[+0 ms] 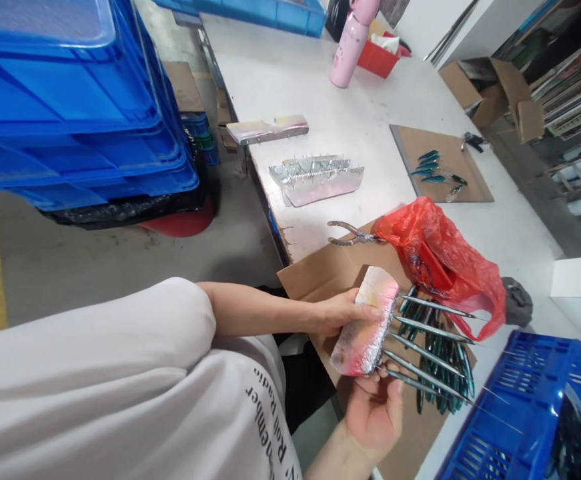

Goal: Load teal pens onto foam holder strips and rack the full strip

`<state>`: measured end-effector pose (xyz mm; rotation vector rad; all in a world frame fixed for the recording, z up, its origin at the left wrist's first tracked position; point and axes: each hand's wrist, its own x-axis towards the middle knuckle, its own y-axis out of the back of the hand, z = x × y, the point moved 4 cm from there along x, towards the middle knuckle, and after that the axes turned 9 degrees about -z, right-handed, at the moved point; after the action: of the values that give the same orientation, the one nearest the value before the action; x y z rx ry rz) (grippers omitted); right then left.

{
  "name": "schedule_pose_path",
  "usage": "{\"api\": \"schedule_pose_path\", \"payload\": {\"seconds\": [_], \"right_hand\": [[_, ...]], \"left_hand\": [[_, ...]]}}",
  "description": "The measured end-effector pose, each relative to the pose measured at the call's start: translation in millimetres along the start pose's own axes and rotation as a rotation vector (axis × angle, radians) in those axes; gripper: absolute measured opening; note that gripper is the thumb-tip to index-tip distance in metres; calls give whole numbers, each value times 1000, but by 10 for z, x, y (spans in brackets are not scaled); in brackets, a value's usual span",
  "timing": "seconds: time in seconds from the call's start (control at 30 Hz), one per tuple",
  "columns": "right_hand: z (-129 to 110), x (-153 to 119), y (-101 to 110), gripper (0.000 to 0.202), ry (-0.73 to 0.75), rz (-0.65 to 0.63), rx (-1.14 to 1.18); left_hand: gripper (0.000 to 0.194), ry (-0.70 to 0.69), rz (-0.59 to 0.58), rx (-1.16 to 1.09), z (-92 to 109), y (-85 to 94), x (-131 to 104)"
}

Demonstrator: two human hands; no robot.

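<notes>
My left hand grips a pink and cream foam block with a silvery edge. Several long, thin teal-and-silver pieces stick out from that edge toward the right. At the block's lower corner is my right hand, its fingers curled together by the base of the lowest piece; what they pinch is too small to tell. Behind the block, a pile of teal pieces lies on the cardboard. A crumpled red plastic bag and pliers are beyond my left hand.
More foam blocks rest on the white table. A board holds small teal pieces. Around are a pink bottle, a red tissue box, a blue basket and stacked blue crates.
</notes>
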<state>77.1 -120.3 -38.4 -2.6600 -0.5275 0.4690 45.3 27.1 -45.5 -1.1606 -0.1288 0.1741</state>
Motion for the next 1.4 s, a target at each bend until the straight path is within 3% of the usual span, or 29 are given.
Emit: {"api": "schedule_pose_path", "payload": {"seconds": [1.03, 1.4], "right_hand": [[29, -20, -27, 10, -81, -4, 60], [-122, -116, -101, 17, 89, 23, -78]], "left_hand": [[42, 7, 15, 20, -18, 25, 18], [46, -2, 28, 39, -14, 25, 16]]}}
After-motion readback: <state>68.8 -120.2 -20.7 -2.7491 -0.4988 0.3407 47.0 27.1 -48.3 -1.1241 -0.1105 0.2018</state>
